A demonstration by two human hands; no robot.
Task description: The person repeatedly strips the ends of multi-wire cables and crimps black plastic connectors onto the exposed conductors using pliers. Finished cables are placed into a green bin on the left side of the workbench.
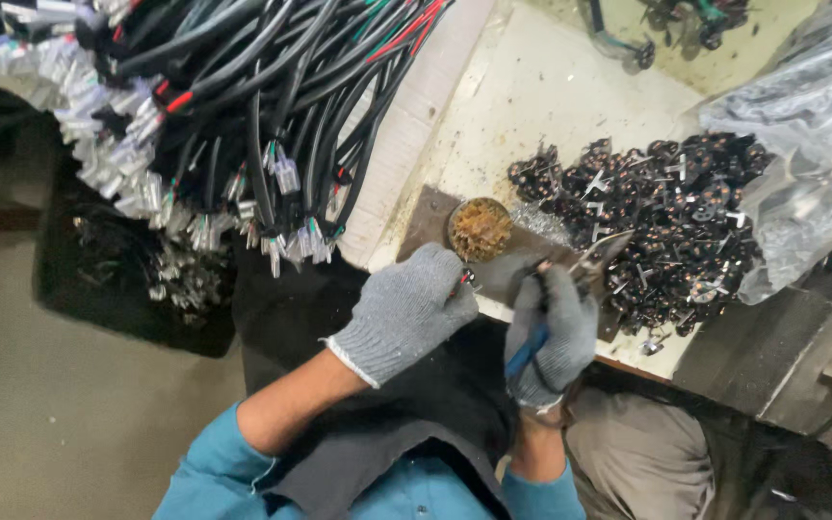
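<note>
Both my hands wear grey knit gloves and work at the bench edge. My left hand [404, 310] is closed around a small part with a thin wire end showing at its fingertips, which I cannot make out clearly. My right hand [553, 332] grips blue-handled pliers [585, 272] whose metal jaws point up toward a heap of small black plug parts [666, 217]. A round tin of brownish paste [481, 229] sits on a dark metal plate [428, 214] just beyond my left hand.
A thick bundle of black cables with clear connectors [243, 125] hangs over the bench's left edge. A clear plastic bag [811, 144] lies at the right. A dark bin of parts [137, 279] stands on the floor. The worn white benchtop [541, 96] holds more parts at the far edge.
</note>
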